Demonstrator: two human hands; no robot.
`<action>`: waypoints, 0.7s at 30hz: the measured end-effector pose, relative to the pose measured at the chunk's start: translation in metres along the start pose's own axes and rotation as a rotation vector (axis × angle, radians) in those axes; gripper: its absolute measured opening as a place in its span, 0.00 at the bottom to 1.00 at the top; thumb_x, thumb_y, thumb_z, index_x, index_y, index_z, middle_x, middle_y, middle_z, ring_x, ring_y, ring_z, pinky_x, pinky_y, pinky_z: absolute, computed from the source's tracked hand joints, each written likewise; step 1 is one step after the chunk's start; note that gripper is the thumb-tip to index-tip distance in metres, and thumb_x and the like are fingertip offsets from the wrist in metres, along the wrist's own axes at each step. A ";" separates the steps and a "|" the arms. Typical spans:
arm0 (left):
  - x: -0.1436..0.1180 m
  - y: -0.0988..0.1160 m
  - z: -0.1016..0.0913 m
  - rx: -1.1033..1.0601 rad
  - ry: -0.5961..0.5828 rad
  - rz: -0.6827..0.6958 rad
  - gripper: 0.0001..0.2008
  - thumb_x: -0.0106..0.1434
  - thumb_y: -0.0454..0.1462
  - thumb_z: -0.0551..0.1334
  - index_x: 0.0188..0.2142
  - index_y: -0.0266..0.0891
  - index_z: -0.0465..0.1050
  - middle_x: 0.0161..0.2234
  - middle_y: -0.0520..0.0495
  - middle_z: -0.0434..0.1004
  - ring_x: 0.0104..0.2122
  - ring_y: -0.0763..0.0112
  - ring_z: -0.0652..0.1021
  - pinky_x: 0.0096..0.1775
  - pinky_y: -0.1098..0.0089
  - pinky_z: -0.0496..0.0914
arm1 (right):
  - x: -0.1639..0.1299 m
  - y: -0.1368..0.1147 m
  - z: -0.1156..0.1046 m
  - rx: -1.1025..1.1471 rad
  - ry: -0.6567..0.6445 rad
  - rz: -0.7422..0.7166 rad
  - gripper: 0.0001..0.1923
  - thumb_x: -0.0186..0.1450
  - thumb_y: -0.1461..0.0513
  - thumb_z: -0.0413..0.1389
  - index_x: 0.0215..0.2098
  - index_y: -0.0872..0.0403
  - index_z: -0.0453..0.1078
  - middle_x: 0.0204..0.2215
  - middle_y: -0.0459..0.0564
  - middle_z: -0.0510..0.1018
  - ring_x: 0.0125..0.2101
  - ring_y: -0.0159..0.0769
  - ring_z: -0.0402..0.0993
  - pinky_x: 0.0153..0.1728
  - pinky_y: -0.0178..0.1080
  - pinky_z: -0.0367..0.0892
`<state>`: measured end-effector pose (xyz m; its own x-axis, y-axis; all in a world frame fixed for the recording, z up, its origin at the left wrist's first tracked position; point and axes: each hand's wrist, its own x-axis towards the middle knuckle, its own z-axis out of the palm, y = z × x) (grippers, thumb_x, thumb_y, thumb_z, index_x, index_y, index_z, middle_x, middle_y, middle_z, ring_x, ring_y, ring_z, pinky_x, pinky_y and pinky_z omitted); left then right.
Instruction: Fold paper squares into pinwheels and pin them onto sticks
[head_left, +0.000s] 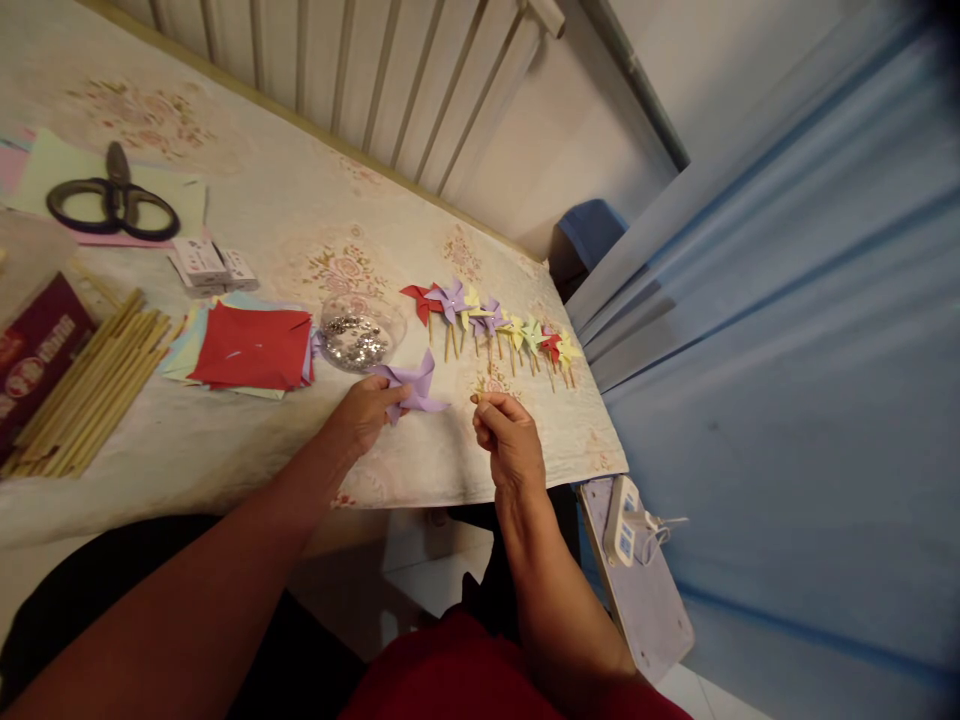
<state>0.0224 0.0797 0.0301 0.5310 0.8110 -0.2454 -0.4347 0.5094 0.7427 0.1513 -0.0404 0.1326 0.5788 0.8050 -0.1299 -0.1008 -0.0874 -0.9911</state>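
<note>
My left hand pinches a purple paper pinwheel between thumb and fingers, just above the table's near side. A little to the right, my right hand is closed, with a tiny brownish tip showing at its fingertips; what it belongs to is hidden. The two hands are apart. Behind the left hand stands a clear round dish of small shiny metal pieces. Beyond the right hand lies a row of finished pinwheels on sticks, among them a red pinwheel and a purple pinwheel.
Left of the dish lie a stack of coloured paper squares, small white boxes, black-handled scissors and a bundle of thin sticks. A blue curtain hangs on the right, beside a stool bearing a white power strip.
</note>
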 end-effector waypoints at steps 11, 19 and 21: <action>-0.005 0.007 0.005 0.052 0.056 0.008 0.12 0.45 0.35 0.73 0.26 0.38 0.72 0.23 0.52 0.73 0.23 0.75 0.69 0.25 0.73 0.61 | -0.002 0.005 -0.003 -0.038 -0.103 -0.112 0.10 0.53 0.55 0.66 0.29 0.52 0.75 0.18 0.40 0.69 0.18 0.26 0.55 0.21 0.33 0.46; -0.001 0.001 0.001 0.070 0.070 0.006 0.10 0.47 0.34 0.72 0.26 0.37 0.72 0.23 0.52 0.73 0.22 0.76 0.70 0.25 0.74 0.60 | -0.006 0.008 -0.004 -0.107 -0.136 -0.203 0.07 0.56 0.56 0.65 0.31 0.49 0.78 0.22 0.43 0.74 0.23 0.31 0.63 0.26 0.36 0.59; -0.002 0.003 0.003 0.039 0.072 -0.004 0.10 0.47 0.33 0.72 0.27 0.37 0.73 0.25 0.51 0.74 0.24 0.75 0.71 0.26 0.74 0.62 | -0.007 0.009 -0.004 -0.102 -0.139 -0.209 0.07 0.56 0.56 0.65 0.32 0.48 0.78 0.22 0.43 0.73 0.23 0.31 0.62 0.26 0.36 0.57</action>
<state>0.0220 0.0784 0.0344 0.4784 0.8282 -0.2919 -0.4028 0.5023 0.7651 0.1499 -0.0490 0.1245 0.4610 0.8841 0.0766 0.0955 0.0363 -0.9948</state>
